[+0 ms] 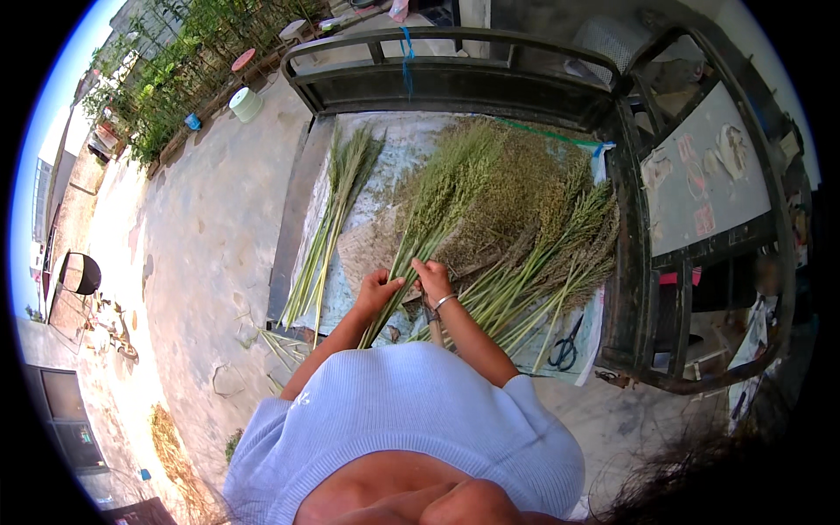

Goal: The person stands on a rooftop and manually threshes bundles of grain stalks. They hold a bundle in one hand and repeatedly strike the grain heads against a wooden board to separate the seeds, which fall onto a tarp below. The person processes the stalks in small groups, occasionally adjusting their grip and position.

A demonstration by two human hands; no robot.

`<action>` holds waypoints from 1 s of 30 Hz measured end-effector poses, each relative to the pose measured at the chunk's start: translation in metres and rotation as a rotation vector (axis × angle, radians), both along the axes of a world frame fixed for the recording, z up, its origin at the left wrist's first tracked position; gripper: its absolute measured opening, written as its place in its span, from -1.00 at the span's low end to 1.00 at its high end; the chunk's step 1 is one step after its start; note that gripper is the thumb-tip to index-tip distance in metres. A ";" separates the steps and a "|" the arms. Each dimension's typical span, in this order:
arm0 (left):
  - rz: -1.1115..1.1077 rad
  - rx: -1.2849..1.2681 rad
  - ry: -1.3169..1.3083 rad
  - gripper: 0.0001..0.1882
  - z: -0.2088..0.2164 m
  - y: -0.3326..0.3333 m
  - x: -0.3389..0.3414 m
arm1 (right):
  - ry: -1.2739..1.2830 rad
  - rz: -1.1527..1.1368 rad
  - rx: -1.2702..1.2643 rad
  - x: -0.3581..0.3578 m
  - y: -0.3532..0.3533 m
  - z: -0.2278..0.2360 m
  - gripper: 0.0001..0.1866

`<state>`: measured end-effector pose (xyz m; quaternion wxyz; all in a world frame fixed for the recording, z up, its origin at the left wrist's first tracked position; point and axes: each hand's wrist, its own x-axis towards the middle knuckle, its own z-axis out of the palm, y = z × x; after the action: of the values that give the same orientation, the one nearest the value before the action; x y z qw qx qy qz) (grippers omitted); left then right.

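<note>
Right now we hold a bundle of green stalks (437, 210) in front of our chest, over the sheet (398, 136) that lines a dark metal cargo bed (455, 86). Our left hand (376, 292) is clamped on the lower stems, thumb lying along them. Our right hand (433, 280) meets the same stems from the other side, its fingers bent; whether they pinch tightly, we cannot tell. The seed heads of the bundle point away from us, and its cut ends run down toward our light blue top (420, 394). A metal bracelet (445, 300) circles our right wrist, and just beside it we see a wooden handle (435, 326). To our left lies a separate, thinner bunch (339, 201); to our right spreads a heap of seed-bearing stalks (547, 249), with dark-handled scissors (564, 352) near its stems.
</note>
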<state>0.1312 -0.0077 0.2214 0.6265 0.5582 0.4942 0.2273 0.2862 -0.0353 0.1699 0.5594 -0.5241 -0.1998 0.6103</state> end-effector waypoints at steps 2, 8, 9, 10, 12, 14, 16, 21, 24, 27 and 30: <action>0.062 -0.148 -0.088 -0.82 0.011 -0.002 0.002 | 0.187 0.012 0.030 0.001 -0.006 0.010 -0.72; 0.040 -0.153 -0.191 -0.78 0.015 -0.005 0.005 | 0.302 0.024 0.145 0.001 -0.014 0.024 -0.70; 0.054 -0.136 -0.180 -0.78 0.016 -0.006 0.005 | 0.292 0.025 0.142 0.000 -0.015 0.025 -0.71; 0.068 -0.119 -0.169 -0.79 0.017 -0.008 0.005 | 0.283 0.026 0.140 0.000 -0.016 0.026 -0.73; 0.094 -0.083 -0.152 -0.80 0.024 -0.012 0.010 | 0.266 0.022 0.143 0.001 -0.019 0.026 -0.76; 0.120 -0.046 -0.136 -0.81 0.041 -0.021 0.017 | 0.251 0.015 0.152 0.005 -0.022 0.022 -0.79; 0.134 0.005 -0.081 -0.82 0.042 -0.021 0.012 | 0.278 0.040 0.186 0.003 -0.023 0.028 -0.82; 0.172 0.166 0.021 -0.81 0.049 -0.022 0.011 | 0.317 0.068 0.212 -0.001 -0.027 0.036 -0.86; 0.155 0.255 0.044 -0.79 0.046 -0.022 0.011 | 0.327 0.086 0.226 -0.003 -0.027 0.029 -0.86; 0.150 0.232 0.017 -0.76 0.045 -0.027 0.013 | 0.353 0.113 0.221 -0.005 -0.029 0.028 -0.86; 0.147 0.324 0.050 -0.75 0.045 -0.033 0.016 | 0.345 0.170 0.229 -0.005 -0.031 0.032 -0.86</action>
<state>0.1467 -0.0410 0.2660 0.4976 0.6196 0.5061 0.3352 0.2813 -0.0661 0.2017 0.5875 -0.3265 -0.2127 0.7093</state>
